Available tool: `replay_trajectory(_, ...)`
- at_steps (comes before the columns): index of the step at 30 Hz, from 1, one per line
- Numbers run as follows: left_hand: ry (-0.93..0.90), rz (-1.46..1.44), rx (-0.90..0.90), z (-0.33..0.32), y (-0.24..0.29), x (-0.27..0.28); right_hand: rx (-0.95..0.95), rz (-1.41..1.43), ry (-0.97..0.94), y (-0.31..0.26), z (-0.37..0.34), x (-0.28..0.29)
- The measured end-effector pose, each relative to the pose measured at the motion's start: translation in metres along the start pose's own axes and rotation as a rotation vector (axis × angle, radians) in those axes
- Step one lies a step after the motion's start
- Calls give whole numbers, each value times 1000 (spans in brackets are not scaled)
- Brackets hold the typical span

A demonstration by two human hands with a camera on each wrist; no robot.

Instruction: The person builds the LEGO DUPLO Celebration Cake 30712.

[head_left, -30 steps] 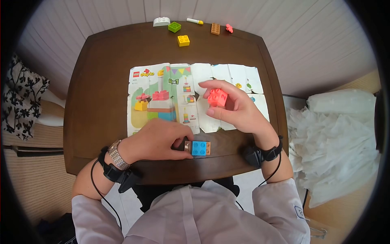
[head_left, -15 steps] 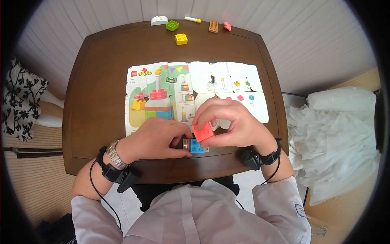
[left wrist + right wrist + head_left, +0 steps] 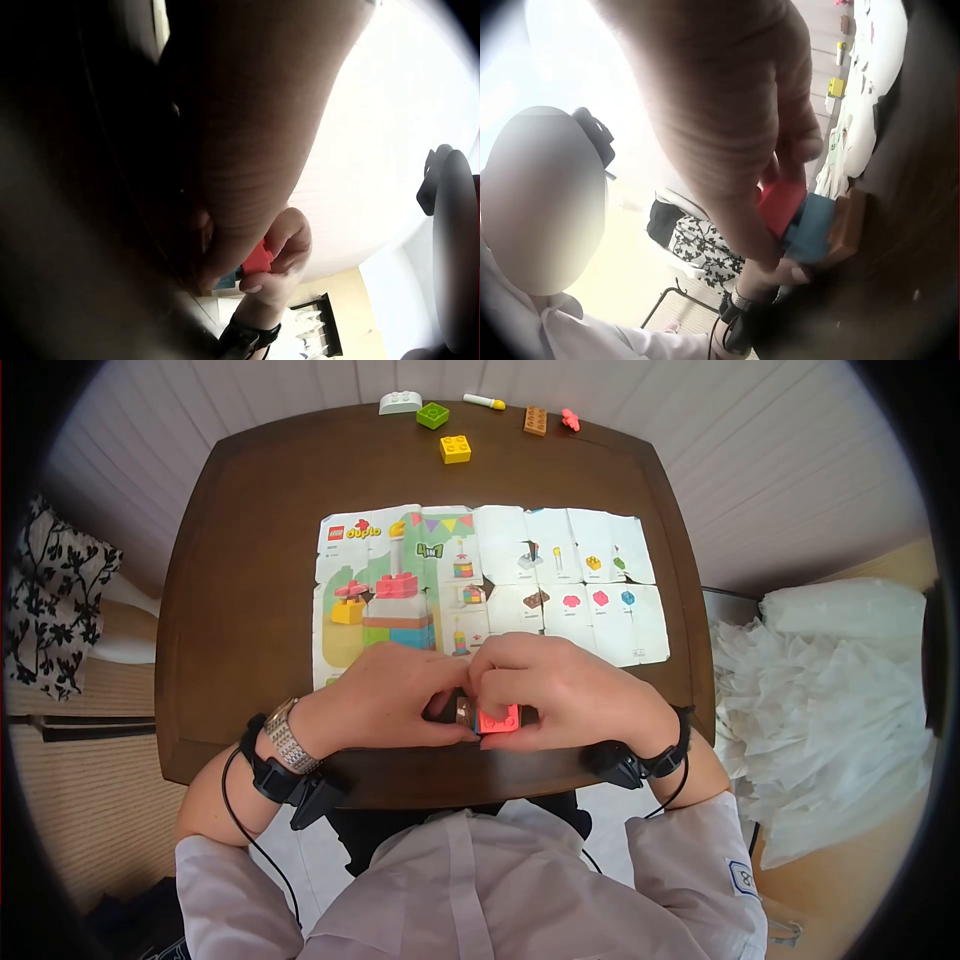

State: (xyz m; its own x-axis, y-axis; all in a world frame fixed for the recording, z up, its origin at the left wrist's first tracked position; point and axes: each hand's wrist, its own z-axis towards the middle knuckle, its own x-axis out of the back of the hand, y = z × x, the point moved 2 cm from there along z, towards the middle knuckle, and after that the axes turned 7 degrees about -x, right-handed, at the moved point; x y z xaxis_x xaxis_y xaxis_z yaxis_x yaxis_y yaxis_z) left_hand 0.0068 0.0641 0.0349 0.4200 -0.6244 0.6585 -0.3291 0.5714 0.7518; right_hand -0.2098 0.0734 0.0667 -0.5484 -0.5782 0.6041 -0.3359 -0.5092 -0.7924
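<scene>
A coral-red toy brick [image 3: 500, 718] is pinched between the thumb and fingers of my right hand [image 3: 560, 692]. In the right wrist view it sits right at the studs of a blue brick [image 3: 814, 225], which stands on a brown plate [image 3: 847, 229]. My left hand [image 3: 395, 695] grips the left end of this stack, thumb on the near side and fingers on the far side. From above, the red brick and fingers cover most of the blue brick. Only the left end of the plate [image 3: 463, 711] shows between the left thumb and forefinger.
A creased instruction sheet [image 3: 590, 630] lies beyond the hands. Along the table's far edge are a white curved brick [image 3: 400, 402], a green brick [image 3: 432, 415], a yellow brick [image 3: 455, 449], a candle piece [image 3: 484, 401], a brown plate [image 3: 535, 421] and a pink piece [image 3: 570, 420].
My right hand has brought the red brick down and toward me from over the sheet onto the blue brick. The left hand has stayed at the stack's left end.
</scene>
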Motion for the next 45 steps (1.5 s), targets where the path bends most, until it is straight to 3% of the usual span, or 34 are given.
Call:
replay_trajectory(2, 0, 1, 1, 0, -2, -1, 83, -191, 44, -5, -1, -3)
replay_trajectory(4, 18, -51, 74, 0, -5, -2, 40, -201, 70, -5, -1, -8)
replay_trajectory(18, 21, -44, 69, 1, -4, -1, -38, -348, 67, -9, -1, -5)
replay_trajectory(24, 25, -58, 60, 0, -5, -1, -4, -304, 64, -2, 2, -2)
replay_trajectory(26, 36, -65, 46, 0, -6, -2, -80, -147, -12, 1, 3, 4)
replay_trajectory(29, 47, -44, 33, -1, -7, -2, -63, -74, 20, 0, 2, 11)
replay_trajectory(32, 46, -44, 24, -2, -5, -1, -154, -61, -17, 1, 0, 13)
replay_trajectory(45, 62, -59, -2, -2, -7, -1, -149, -14, -21, 5, 4, 13)
